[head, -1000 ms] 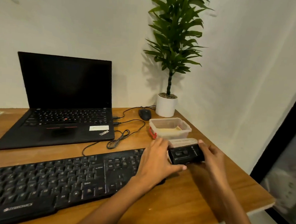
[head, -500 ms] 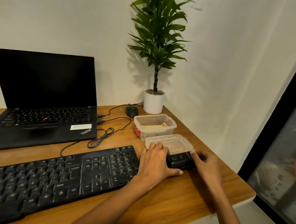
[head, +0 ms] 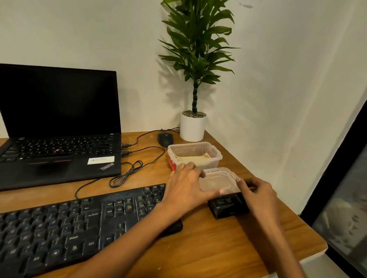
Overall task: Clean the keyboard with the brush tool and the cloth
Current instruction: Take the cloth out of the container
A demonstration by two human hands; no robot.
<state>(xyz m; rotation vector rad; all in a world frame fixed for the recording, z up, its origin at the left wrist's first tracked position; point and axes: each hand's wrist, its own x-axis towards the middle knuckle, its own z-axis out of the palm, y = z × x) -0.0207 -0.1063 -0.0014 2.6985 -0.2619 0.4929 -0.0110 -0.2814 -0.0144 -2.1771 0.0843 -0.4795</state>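
The black keyboard (head: pixel 67 224) lies along the front of the wooden desk (head: pixel 225 247). To its right sits a small black box (head: pixel 228 207). A clear plastic lid (head: pixel 218 180) is just above and behind the box. My left hand (head: pixel 186 185) grips the lid's left side, thumb on its front edge. My right hand (head: pixel 258 196) has curled fingers at the lid's right corner, over the box's right end. Behind them stands an open clear container (head: pixel 195 153) with a pale yellow cloth (head: pixel 198 159) inside. No brush is visible.
An open black laptop (head: pixel 54 149) stands at the back left, with cables (head: pixel 129 174) coiled beside it. A black mouse (head: pixel 165 139) and a potted plant (head: pixel 192 126) sit in the back corner. The desk ends at the right near a dark-framed window (head: pixel 346 179).
Both hands held the black box a second ago. They set it down on the desk and shifted up onto the clear lid. The camera turned right.
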